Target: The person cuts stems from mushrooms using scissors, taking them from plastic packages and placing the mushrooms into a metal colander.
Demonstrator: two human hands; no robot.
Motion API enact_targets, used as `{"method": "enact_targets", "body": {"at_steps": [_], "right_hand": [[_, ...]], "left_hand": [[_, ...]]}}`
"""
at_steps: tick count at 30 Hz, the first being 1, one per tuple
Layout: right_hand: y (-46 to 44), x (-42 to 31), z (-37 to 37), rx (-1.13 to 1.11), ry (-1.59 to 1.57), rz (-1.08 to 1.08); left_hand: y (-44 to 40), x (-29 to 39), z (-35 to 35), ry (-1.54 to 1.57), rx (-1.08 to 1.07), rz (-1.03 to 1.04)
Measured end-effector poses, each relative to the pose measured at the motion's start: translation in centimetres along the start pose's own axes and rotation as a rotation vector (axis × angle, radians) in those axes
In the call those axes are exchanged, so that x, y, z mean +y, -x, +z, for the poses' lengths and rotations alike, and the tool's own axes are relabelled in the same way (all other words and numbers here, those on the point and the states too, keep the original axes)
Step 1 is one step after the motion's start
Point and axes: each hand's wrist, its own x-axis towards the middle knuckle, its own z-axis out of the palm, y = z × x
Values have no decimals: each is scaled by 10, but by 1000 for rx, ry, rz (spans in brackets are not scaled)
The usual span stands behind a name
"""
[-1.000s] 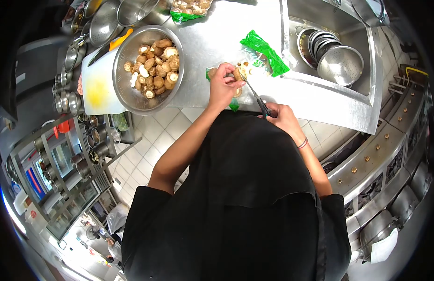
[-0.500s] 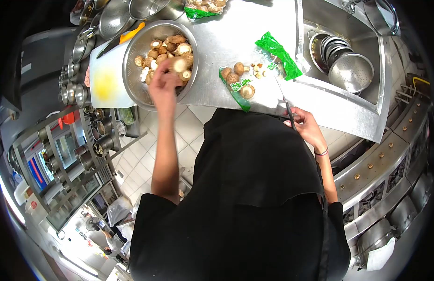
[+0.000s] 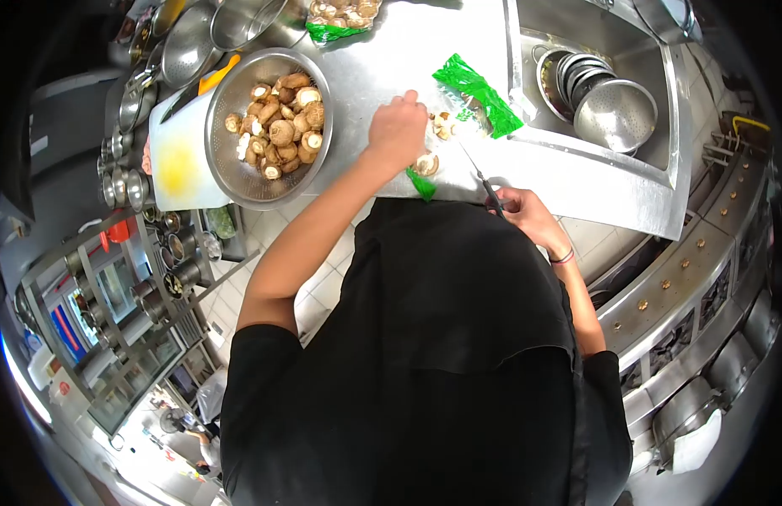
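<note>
Over the mushrooms on the counter, my left hand [image 3: 399, 131] is back-side up, its fingers curled and their tips hidden. Beside it lie a mushroom [image 3: 426, 164] and a green-edged plastic piece [image 3: 421, 184]. Several cut stems [image 3: 443, 125] rest to its right, next to an opened green plastic bag [image 3: 475, 88]. My right hand [image 3: 526, 215] is closed around the handles of scissors [image 3: 490, 192], whose blades point up and left. On the left stands a metal colander [image 3: 214, 143] holding several brown mushrooms [image 3: 281, 132].
A white cutting board [image 3: 176, 164] with a yellow stain lies left of the colander. A packed mushroom tray [image 3: 345, 13] sits at the back. The sink [image 3: 652, 51] at right holds a smaller colander [image 3: 614, 118] and stacked pans. A stove [image 3: 703, 253] runs along the far right.
My left hand has moved from above the colander, where it held a mushroom, right to the mushrooms on the counter. The scissors stay in my right hand. The camera view has shifted.
</note>
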Motion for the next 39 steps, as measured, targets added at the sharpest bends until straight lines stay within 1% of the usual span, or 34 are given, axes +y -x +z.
{"method": "enact_targets", "body": {"at_steps": [2,3,5,6,8,9,10,11,12,13,18,24,27,29,30,32,34,35,36,38,39], "right_hand": [[-9,-3,3,-87,42,-11],[-14,-11,6,-74,24,-14],[-23,-31,8,-158,60,54],[-27,-31,5,-142,48,51],[-34,-29,3,-201,-200,40],[-33,-30,4,-215,-265,53],[-32,-32,3,-215,-265,57],[-30,-35,0,-256,-327,105],[-29,-37,-1,-298,-387,155],[-31,-36,-3,-348,-374,182],[-44,-39,4,-397,-364,234],[-55,-50,24,-361,-442,226],[-63,-55,31,-361,-438,160],[-64,-56,33,-342,-413,142],[-63,-58,33,-331,-400,134],[-48,-59,29,-262,-246,138],[-27,-55,20,-193,109,56],[-15,-52,19,-72,269,-45],[-10,-51,17,-65,269,-41],[-1,-49,15,-25,239,-14],[-2,-49,13,-67,212,39]], "left_hand": [[4,-10,0,113,67,-4],[5,-11,-4,104,59,14],[13,-9,-15,286,35,-67],[16,-10,-18,280,32,-48],[26,-15,-17,443,23,-62],[31,-18,-16,444,22,-59],[38,-20,-13,503,66,-33],[43,-21,-10,563,111,-10],[46,-21,-7,570,110,-16],[50,-21,-5,588,141,-20],[53,-25,10,620,221,-29],[50,-22,20,567,271,-53],[50,-23,15,540,217,-40],[49,-29,12,571,144,-109],[49,-33,12,570,145,-103],[47,-39,11,869,136,-221],[45,-33,-6,846,141,-220],[43,-29,-12,822,149,-229],[41,-26,-8,826,146,-223],[41,-19,0,614,186,-111],[38,-16,-2,611,182,-104]]}}
